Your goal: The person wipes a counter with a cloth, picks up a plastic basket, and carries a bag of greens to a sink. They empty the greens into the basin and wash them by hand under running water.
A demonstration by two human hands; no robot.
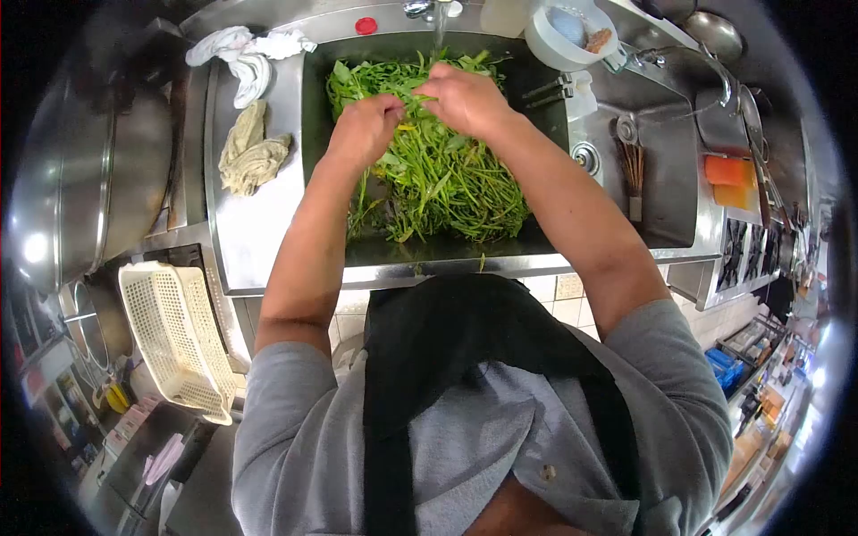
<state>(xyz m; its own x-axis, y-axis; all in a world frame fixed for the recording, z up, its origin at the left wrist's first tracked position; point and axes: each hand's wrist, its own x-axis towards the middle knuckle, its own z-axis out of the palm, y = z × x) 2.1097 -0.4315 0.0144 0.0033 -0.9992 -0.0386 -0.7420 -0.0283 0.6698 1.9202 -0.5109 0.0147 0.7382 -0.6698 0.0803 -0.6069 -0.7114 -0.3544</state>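
A big heap of leafy greens (447, 183) with long thin stems fills much of the left sink basin (323, 134). Over the upper part of the heap, my left hand (365, 129) has its fingers pinched on green stems. My right hand (463, 98) is close beside it, also closed on some of the greens, with its fingertips turned toward the left hand. A few leaves and stems show between the two hands. Water runs from the faucet (440, 22) just behind my right hand.
Crumpled cloths (255, 152) lie on the steel counter left of the basin. A plastic tub (572, 36) stands at the back right. The right basin (666, 214) holds a bundled-stick brush (633, 170). A cream perforated basket (179, 335) is at lower left.
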